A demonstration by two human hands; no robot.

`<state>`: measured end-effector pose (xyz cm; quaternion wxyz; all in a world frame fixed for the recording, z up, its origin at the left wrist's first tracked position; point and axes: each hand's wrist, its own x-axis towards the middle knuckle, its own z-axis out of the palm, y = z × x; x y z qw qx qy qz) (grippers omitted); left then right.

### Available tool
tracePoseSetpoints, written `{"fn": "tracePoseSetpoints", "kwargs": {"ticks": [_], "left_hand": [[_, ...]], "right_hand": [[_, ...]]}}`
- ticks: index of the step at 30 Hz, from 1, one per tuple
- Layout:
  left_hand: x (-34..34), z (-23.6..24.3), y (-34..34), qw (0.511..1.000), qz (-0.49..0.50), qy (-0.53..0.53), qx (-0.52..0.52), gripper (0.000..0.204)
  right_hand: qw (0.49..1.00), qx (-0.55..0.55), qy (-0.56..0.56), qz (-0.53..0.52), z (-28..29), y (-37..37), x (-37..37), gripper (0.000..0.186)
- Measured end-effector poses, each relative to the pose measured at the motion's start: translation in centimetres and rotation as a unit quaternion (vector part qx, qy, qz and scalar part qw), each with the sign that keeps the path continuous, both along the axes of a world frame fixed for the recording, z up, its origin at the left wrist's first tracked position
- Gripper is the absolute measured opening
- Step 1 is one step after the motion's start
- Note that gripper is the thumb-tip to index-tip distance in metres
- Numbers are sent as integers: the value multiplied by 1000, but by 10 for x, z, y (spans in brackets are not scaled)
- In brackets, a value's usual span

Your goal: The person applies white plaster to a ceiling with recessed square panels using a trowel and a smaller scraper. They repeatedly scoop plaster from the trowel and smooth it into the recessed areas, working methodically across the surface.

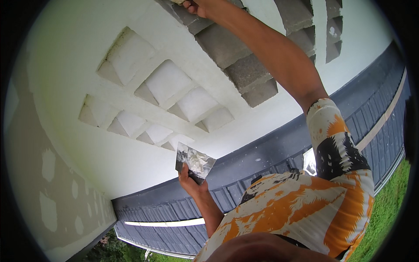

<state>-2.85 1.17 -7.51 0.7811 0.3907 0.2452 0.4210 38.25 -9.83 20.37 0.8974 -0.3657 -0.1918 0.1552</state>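
My left hand point(191, 185), low and near my body, grips a flat dark square plate point(179, 162) from below. A lump of white putty point(198, 164) lies spread over the plate's face. My right arm stretches up across the wall, and my right hand point(197, 7) is at the top edge of the view, partly cut off. Its fingers are curled at a pale yellowish thing point(177, 1), of which only a sliver shows; its kind cannot be made out. That hand is beside the bare grey recesses point(221, 43) in the white wall point(174, 32).
White-coated recesses point(168, 83) fill the wall's left part; more grey recesses point(294, 15) are at upper right. A patched side wall point(48, 192) stands at left. Dark roof tiles point(174, 238) run below, with a pale strip point(166, 223) across them. Grass point(390, 205) shows beyond.
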Motion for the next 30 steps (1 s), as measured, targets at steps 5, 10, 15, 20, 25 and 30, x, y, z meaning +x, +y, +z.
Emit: {"fn": "tracePoseSetpoints", "kwargs": {"ticks": [5,10,15,20,25,30], "left_hand": [[4,-1,1,1000,-2,6,4,38],[8,4,-3,1000,-1,13,-5,37],[13,12,-7,1000,-4,-5,-23,36],[25,29,-21,1000,-22,4,-18,35],[25,30,-24,999,-37,-9,-17,36],[23,25,-24,999,-32,-2,-16,35]], "right_hand": [[999,3,-38,15,9,2,-1,10],[995,53,-66,55,-12,-13,0,12],[999,-23,-32,-19,-15,-27,-27,16],[998,-26,-44,-38,3,-14,-15,17],[1000,5,-10,-21,12,1,-4,18],[999,31,4,-32,18,6,0,17]]}}
